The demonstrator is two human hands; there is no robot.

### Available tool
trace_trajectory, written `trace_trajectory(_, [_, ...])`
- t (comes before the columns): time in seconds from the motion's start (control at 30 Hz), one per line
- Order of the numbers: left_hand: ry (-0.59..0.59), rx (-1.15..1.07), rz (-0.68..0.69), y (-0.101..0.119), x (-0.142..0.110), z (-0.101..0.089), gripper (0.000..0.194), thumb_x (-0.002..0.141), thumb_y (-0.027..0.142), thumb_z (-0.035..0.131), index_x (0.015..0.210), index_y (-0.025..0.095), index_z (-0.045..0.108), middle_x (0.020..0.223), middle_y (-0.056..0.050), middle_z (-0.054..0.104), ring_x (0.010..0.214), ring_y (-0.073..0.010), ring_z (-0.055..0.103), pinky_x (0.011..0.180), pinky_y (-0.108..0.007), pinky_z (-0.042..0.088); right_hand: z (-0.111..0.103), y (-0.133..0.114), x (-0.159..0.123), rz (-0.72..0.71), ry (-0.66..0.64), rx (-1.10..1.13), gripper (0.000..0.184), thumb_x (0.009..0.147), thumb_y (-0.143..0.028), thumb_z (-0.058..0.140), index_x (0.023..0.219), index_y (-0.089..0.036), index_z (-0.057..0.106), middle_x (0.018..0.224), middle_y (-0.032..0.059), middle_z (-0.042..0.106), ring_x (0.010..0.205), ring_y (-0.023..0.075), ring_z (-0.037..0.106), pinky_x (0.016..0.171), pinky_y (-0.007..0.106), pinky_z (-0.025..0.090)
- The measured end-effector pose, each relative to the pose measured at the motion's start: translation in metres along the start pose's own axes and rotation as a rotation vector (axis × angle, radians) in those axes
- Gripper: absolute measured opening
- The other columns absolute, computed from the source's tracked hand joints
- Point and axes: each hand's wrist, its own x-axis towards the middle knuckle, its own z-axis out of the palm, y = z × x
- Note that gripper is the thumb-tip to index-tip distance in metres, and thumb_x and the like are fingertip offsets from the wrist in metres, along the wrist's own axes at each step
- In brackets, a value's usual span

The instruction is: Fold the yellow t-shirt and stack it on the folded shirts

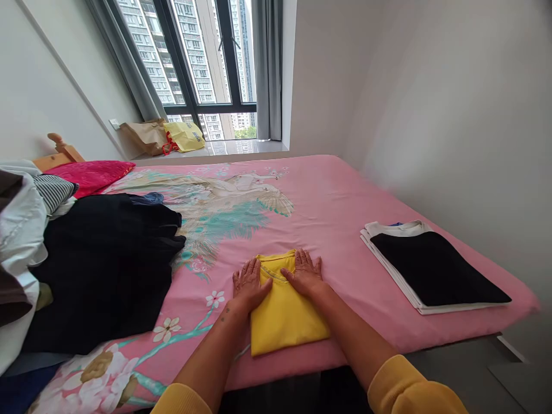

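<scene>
Both hands' fingers [247, 275] [305, 265] lie loosely spread on the folded yellow cotton shirt [284, 322], lower centre, its body extending towards the frame's bottom

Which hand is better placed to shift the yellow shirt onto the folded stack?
Probably the right hand, at the side of the yellow shirt nearer the folded stack. The left hand rests opposite, nearer the loose pile.

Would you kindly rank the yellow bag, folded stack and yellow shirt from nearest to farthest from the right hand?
1. Yellow shirt, under the right hand.
2. Folded stack, on the right.
3. Yellow bag, on the far windowsill.
</scene>
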Motion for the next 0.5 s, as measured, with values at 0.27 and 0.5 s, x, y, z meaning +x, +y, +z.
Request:
trace_trajectory(0.27, [0.006, -0.085, -0.088, -0.002, 0.001, -0.003, 0.065, 0.088, 0.051, 0.024, 0.146, 0.02, 0.023, 0.154, -0.004, 0.023, 0.141, -0.0204, 0.019, 0.113, -0.044, 0.018, 0.007, 0.001, -0.004, 0.033, 0.01, 0.041, 0.091, 0.082, -0.07, 0.018, 0.148, -0.011, -0.001, 0.155, 0.0074, -0.006, 0.141, 0.0218, -0.011, 0.108, 0.057, -0.009])
trace_trajectory(0.5, [-0.02, -0.062, -0.102, 0.003, 0.002, -0.003, 0.068, 0.085, 0.052, 0.03, 0.145, 0.02, 0.024, 0.152, -0.007, 0.026, 0.14, -0.0223, 0.02, 0.113, -0.048, 0.016, 0.009, 0.001, -0.004, 0.05, 0.012, 0.026, 0.092, 0.082, -0.07, 0.016, 0.148, -0.009, -0.001, 0.155, 0.0076, -0.006, 0.141, 0.0212, -0.01, 0.108, 0.056, -0.011])
